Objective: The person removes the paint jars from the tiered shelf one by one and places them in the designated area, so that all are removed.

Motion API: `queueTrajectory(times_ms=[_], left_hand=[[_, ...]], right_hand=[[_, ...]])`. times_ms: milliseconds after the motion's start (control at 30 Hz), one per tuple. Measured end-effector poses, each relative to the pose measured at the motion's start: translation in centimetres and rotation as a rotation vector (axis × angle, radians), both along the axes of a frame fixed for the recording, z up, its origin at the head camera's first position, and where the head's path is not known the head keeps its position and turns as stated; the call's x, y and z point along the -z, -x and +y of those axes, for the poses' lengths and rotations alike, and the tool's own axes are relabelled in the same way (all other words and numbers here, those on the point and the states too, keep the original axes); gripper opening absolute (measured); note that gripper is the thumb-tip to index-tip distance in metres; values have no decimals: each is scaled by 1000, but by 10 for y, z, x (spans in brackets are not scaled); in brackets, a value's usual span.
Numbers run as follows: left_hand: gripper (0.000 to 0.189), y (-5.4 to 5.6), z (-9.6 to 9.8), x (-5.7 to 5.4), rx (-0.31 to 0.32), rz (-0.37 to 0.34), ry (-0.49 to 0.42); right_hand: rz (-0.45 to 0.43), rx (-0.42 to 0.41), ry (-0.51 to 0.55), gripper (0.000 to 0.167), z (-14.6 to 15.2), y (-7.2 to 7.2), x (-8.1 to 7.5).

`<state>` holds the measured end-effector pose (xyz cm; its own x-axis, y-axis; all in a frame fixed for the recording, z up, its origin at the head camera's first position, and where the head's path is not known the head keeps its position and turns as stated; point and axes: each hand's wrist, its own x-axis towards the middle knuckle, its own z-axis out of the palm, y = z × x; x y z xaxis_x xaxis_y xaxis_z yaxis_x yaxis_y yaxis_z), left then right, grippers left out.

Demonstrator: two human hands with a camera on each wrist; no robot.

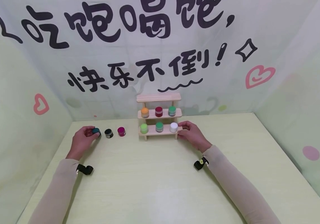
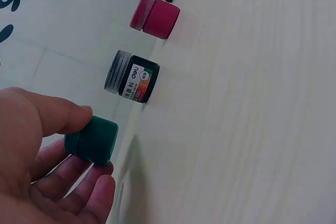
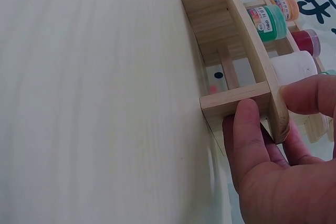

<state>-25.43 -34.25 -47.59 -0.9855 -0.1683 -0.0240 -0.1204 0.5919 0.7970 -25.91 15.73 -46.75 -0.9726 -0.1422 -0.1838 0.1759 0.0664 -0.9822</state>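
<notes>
Your left hand [image 1: 82,140] pinches teal jar [image 2: 97,140] between thumb and fingers, left of black jar [image 1: 108,133] and magenta jar [image 1: 121,131] on tabletop [image 1: 148,180]. Your right hand [image 1: 192,135] grips right end of wooden stand [image 1: 158,98], bottom step, just beside white jar [image 1: 174,127]. Bottom and middle steps hold three jars each. Lettered backdrop [image 1: 115,53] behind.
</notes>
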Motion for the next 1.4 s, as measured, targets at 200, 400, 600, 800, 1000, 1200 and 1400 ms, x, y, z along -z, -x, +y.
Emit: queueTrajectory(times_ms=[200,400,600,800,1000,1200,1400], left_hand=[[58,-1,-3,5,-1,-32,35],[57,-3,-3,6,-14,-35,34],[57,-3,-4,7,-19,-42,53],[57,-3,-3,7,-16,-39,40],[60,-6,-2,3,-16,-34,28],[57,-9,-1,-7,-39,33,43],[54,-10,2,-18,-62,61,44]], right_hand=[[-3,-1,0,42,0,1,1],[-5,-3,-5,42,1,0,0],[-9,-3,-4,42,1,0,-2],[-10,0,0,42,1,1,0],[-10,1,2,42,0,1,0],[-4,1,-2,42,0,1,-1],[-5,-3,-3,42,1,0,-1]])
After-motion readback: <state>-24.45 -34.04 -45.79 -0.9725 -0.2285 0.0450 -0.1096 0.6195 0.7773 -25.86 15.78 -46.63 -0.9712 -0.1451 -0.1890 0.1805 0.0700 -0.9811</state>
